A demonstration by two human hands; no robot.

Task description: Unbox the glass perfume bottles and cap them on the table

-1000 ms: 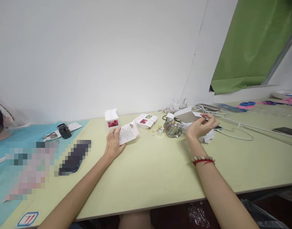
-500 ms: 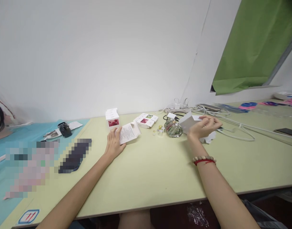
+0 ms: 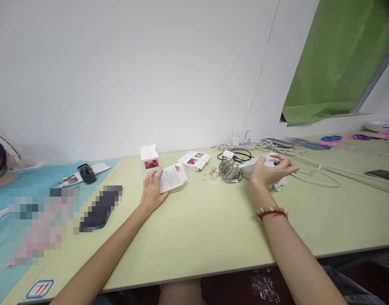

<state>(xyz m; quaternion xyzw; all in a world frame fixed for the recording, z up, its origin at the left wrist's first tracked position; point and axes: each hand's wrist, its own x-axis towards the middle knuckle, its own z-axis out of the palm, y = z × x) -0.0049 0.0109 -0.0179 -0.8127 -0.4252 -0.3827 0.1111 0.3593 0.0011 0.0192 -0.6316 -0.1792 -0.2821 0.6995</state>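
My left hand (image 3: pixel 152 190) rests on the pale green table (image 3: pixel 213 228) and grips the edge of an opened white carton with printed text (image 3: pixel 172 176). My right hand (image 3: pixel 270 170) is curled over a white folded cardboard piece (image 3: pixel 249 165), holding it low over more white paper at the back of the table. A round glass jar with greenish contents (image 3: pixel 230 171) stands just left of my right hand. Small gold and clear vials (image 3: pixel 212 174) lie between the jar and the carton.
White boxes with red pictures (image 3: pixel 150 157) and flat boxes (image 3: pixel 194 161) stand behind the carton. Cables and a power strip (image 3: pixel 241 146) run along the wall. A black jar (image 3: pixel 86 173) sits on a blue cloth at left. A dark phone (image 3: pixel 381 174) lies far right.
My right hand has lowered the white cardboard piece from above the table down onto the paper near the glass jar. My left hand has stayed on the carton.
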